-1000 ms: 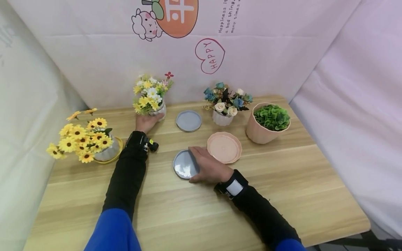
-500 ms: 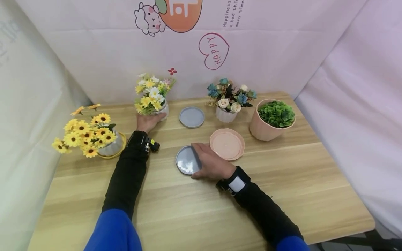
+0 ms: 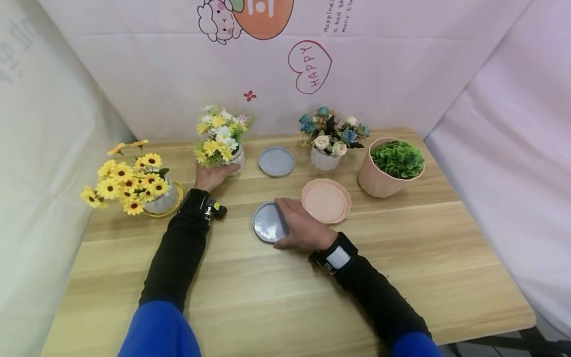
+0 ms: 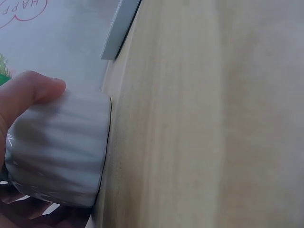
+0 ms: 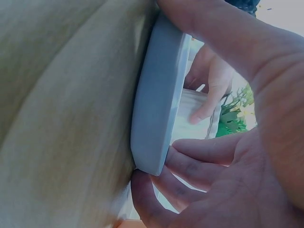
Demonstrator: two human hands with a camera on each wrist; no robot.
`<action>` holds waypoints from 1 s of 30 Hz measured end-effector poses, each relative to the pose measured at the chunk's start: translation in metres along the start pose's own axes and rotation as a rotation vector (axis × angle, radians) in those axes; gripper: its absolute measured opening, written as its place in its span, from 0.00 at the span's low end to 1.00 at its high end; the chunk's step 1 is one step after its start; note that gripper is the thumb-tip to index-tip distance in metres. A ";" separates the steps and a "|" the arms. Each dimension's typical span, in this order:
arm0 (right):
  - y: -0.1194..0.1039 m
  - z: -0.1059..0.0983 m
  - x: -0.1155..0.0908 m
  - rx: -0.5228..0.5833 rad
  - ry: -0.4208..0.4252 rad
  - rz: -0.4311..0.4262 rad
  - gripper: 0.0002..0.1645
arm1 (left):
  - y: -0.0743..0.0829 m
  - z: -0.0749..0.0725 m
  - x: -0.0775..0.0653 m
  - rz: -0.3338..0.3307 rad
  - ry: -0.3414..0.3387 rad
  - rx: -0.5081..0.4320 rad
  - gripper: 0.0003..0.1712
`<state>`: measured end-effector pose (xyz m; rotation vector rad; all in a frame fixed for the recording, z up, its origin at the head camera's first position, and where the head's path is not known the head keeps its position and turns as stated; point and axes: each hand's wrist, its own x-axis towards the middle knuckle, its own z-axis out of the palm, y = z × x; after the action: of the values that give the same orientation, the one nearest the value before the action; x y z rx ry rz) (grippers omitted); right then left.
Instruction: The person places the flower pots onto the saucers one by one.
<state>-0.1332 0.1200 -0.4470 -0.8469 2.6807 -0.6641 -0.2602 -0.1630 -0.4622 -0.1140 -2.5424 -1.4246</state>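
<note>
My left hand [image 3: 213,177] holds a white ribbed flowerpot [image 3: 236,161] of yellow and white flowers [image 3: 218,136] at the table's back left. In the left wrist view the thumb lies on the flowerpot's [image 4: 61,142] side, with fingers around the far side; its base is at or very near the tabletop. My right hand [image 3: 305,225] grips the right side of a round grey-blue saucer [image 3: 269,222] mid-table. Seen from the right wrist, thumb and fingers are at opposite edges of this saucer [image 5: 156,95], which lies on or just over the wood.
Behind is another grey-blue saucer [image 3: 276,161]. A pink saucer [image 3: 326,201] lies beside my right hand. Further right stand a white pot with blue and cream roses [image 3: 325,159] and a pink pot [image 3: 379,176] of greenery. Yellow sunflowers [image 3: 127,183] in a pot occupy the left.
The head view has tilted and shifted slightly. Relative to the rear saucer, my left hand and the flowerpot have come a little nearer to me. My right hand keeps its hold on the saucer.
</note>
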 end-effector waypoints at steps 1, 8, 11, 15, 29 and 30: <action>0.000 0.000 0.000 0.002 0.001 -0.001 0.73 | 0.001 -0.001 -0.002 0.018 -0.002 0.014 0.57; 0.000 0.000 0.001 -0.004 0.007 -0.005 0.73 | 0.007 -0.007 -0.016 0.066 -0.041 0.077 0.53; 0.000 0.001 0.002 -0.006 0.009 -0.006 0.72 | 0.008 -0.009 -0.022 0.062 -0.061 0.057 0.54; 0.000 0.001 0.002 -0.006 0.006 -0.008 0.72 | 0.009 -0.013 -0.031 0.029 -0.101 0.029 0.56; -0.001 -0.001 0.002 0.042 -0.029 0.031 0.73 | 0.014 -0.027 -0.060 -0.074 -0.212 0.024 0.62; -0.001 -0.001 0.003 0.044 -0.032 0.032 0.73 | 0.014 -0.028 -0.062 -0.086 -0.226 0.022 0.63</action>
<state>-0.1352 0.1176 -0.4461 -0.7948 2.6351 -0.6939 -0.1934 -0.1772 -0.4505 -0.1725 -2.7752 -1.4909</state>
